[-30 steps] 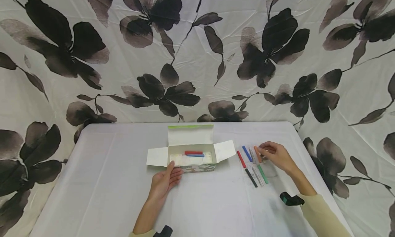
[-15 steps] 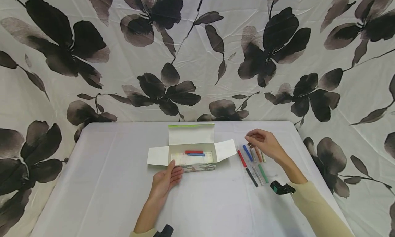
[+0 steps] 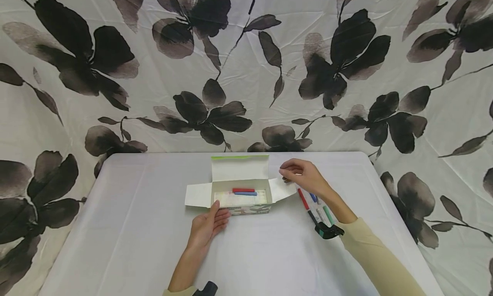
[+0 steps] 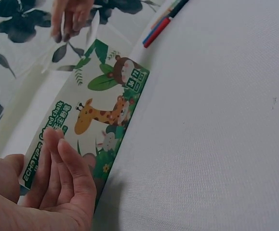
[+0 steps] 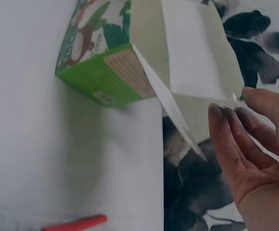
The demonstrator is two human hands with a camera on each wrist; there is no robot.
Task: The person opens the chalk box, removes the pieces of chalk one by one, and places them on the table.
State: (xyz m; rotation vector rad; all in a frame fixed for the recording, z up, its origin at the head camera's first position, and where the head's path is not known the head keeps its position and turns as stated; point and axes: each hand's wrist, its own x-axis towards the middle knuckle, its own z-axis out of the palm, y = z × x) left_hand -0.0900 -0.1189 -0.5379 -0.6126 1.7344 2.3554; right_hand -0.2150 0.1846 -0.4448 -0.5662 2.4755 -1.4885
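An open-topped cardboard box (image 3: 250, 209), printed with animals and the words "colored chalk", stands mid-table. Its lid flap and both side flaps are spread. Inside lie a red stick (image 3: 243, 190) and a blue stick (image 3: 245, 194). My left hand (image 3: 206, 227) holds the near wall at its left end, thumb over the rim and fingers along the printed front. Above the box's right flap (image 3: 280, 189) hovers my right hand (image 3: 306, 176), thumb and fingertips drawn close together. A small whitish spot shows between them in the right wrist view; whether it is a held thing cannot be told.
Right of the box lie several marker-like sticks, among them a red one (image 3: 303, 198), a black one (image 3: 312, 217) and a green one (image 3: 328, 214); my right forearm covers some. White cloth covers the table (image 3: 146, 193). A floral sheet (image 3: 269, 73) hangs behind.
My right hand has lifted from the loose sticks at the right and travelled left to the box's right flap. The left hand and the box have stayed in place.
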